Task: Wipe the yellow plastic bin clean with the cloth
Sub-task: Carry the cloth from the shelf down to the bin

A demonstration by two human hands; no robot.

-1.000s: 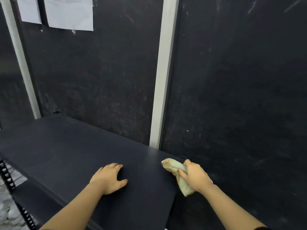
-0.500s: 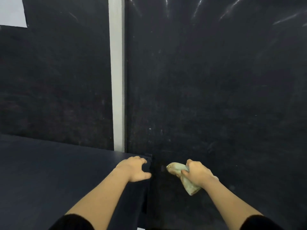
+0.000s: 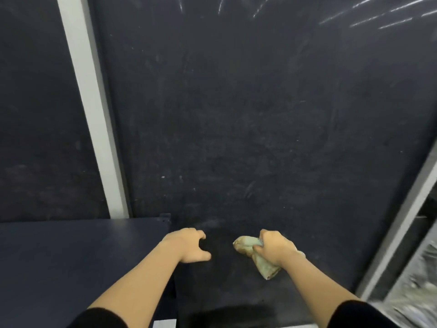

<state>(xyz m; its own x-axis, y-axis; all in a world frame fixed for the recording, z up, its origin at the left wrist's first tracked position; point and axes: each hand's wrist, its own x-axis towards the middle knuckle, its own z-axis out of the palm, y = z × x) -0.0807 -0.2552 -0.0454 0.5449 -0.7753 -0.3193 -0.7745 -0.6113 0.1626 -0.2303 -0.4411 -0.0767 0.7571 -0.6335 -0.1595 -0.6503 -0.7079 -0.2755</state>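
My right hand (image 3: 275,248) grips a crumpled pale green cloth (image 3: 263,265), which sticks out on both sides of my fist in front of the dark wall panel. My left hand (image 3: 188,245) hovers just past the right end of the dark shelf (image 3: 71,256), fingers loosely curled and holding nothing. No yellow plastic bin is in view.
A black wall panel (image 3: 236,114) fills most of the view. A white upright post (image 3: 94,114) runs up at the left, and a grey post (image 3: 402,233) slants at the right edge. A blurred bright patch lies at the lower right corner.
The view has swung to the right. My left hand has left the shelf top and now hangs past its right end. My right hand still holds the cloth.
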